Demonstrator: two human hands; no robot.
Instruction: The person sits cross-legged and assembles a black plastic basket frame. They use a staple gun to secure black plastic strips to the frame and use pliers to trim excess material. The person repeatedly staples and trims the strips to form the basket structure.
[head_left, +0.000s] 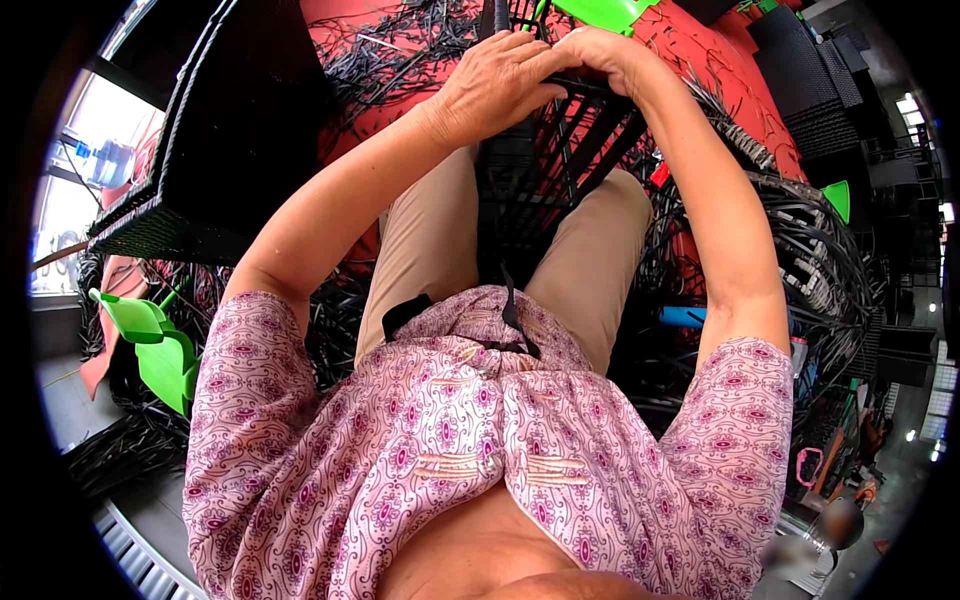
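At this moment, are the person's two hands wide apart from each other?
No, the left hand and the right hand are close together at the black slatted frame.

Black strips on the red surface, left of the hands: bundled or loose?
Loose: the black strips sprawl criss-crossed over the red surface, no tie visible.

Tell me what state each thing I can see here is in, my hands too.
Left hand: fingers bent, at the black frame's upper edge; grip unclear
Right hand: fingers curled, close beside the left; grip unclear
Black frame: between the knees, gaps showing in its side
Black strips: loose, tangled
Red sheet: spread out, partly covered by strips
Green plastic piece: not held
Blue water jug: fill level unclear
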